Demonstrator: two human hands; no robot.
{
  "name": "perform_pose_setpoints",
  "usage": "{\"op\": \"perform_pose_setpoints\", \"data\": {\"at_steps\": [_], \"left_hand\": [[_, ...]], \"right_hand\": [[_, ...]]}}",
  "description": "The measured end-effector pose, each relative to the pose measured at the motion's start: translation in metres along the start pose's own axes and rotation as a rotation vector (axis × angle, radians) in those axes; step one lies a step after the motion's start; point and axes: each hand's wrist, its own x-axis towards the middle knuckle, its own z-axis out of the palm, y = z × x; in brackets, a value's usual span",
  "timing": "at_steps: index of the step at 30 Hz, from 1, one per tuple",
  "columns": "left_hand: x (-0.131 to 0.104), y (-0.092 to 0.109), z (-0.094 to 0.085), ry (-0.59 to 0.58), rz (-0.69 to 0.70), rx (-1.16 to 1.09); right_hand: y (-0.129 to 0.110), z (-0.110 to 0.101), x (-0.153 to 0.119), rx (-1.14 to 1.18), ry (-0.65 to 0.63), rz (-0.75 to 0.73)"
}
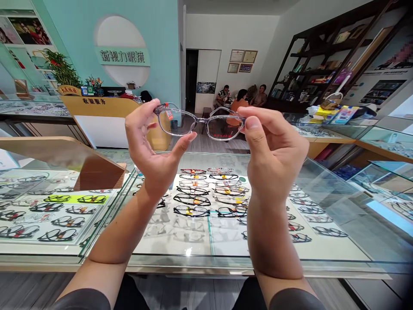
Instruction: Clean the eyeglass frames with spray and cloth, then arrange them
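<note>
A pair of eyeglasses [201,121] with clear grey rims is held up above the glass counter, lenses upright and temples pointing away. A small orange-and-white tag hangs at its left lens. My left hand [155,150] holds the left end, the index finger at the corner of the frame and the thumb by the lower rim. At the opposite corner, my right hand [274,146] pinches the frame between thumb and index finger. Below, rows of eyeglasses [192,199] lie inside the glass display case [180,249], many with orange or yellow tags.
A wooden-topped board [58,150] stands at the left over another case section. Farther back are a cashier desk [97,125] with a plant [61,69], several seated people [240,101], and dark shelves [316,60]. More glass cases [387,142] line the right.
</note>
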Motion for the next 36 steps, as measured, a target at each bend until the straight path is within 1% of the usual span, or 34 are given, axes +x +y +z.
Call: {"op": "perform_pose_setpoints", "data": {"at_steps": [4, 8, 10, 14, 17, 23, 26, 31, 34, 36], "left_hand": [[0.002, 0.0, 0.001, 0.015, 0.018, 0.01], [0.003, 0.001, -0.001, -0.058, -0.034, -0.027], [0.003, 0.001, -0.002, -0.078, -0.02, -0.027], [0.002, -0.001, 0.0, -0.017, 0.058, 0.071], [0.001, -0.003, 0.003, 0.013, 0.087, 0.075], [0.0, -0.003, 0.006, -0.002, 0.096, 0.081], [-0.002, -0.001, 0.006, -0.01, 0.09, 0.081], [-0.004, -0.002, 0.007, -0.011, 0.082, 0.013], [-0.003, -0.003, 0.007, -0.024, 0.065, -0.032], [-0.001, -0.003, 0.006, -0.044, 0.044, -0.037]], "right_hand": [[0.006, 0.0, 0.0, 0.034, -0.016, 0.041], [0.009, 0.0, 0.0, -0.003, -0.087, 0.071], [0.009, 0.0, 0.0, 0.022, -0.095, 0.058], [0.008, 0.001, 0.0, 0.073, -0.114, 0.05], [0.006, 0.001, 0.0, 0.076, -0.132, 0.079], [0.004, -0.002, -0.002, -0.17, -0.217, 0.054], [0.006, -0.003, -0.002, -0.143, -0.211, 0.031], [0.01, -0.002, -0.002, -0.141, -0.19, 0.069], [0.012, -0.002, 0.0, -0.146, -0.186, 0.04], [0.012, -0.002, 0.002, -0.115, -0.155, 0.006]]}}
